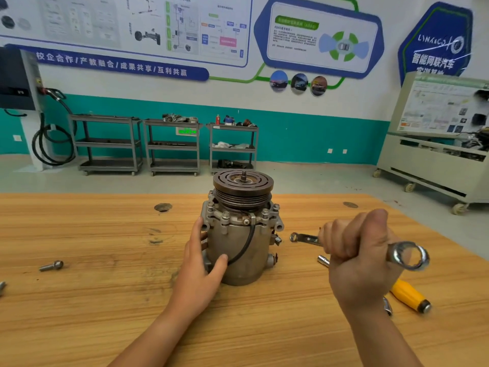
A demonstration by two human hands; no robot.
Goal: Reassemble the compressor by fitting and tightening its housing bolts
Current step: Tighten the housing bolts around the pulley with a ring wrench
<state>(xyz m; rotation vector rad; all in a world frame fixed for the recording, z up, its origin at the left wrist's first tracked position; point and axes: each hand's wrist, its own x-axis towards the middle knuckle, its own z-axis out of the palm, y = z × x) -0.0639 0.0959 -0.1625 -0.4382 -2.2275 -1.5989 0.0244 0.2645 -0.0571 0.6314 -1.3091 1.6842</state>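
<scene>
A grey metal compressor (238,247) stands upright on the wooden table (105,313), its grooved pulley (243,186) on top. Several housing bolts (225,215) sit in the flange below the pulley. My left hand (203,263) rests against the compressor's left side, fingers straight and thumb across the front. To the right, above the table, my right hand (362,255) grips a steel combination wrench (407,255). Its ring end sticks out to the right and its open end (296,237) points toward the compressor.
A loose bolt (51,266) lies on the table at the left. A small socket (323,260) and a yellow-handled screwdriver (410,295) lie under and right of my right hand. Grey carts (172,144) and a training bench (434,154) stand beyond the table.
</scene>
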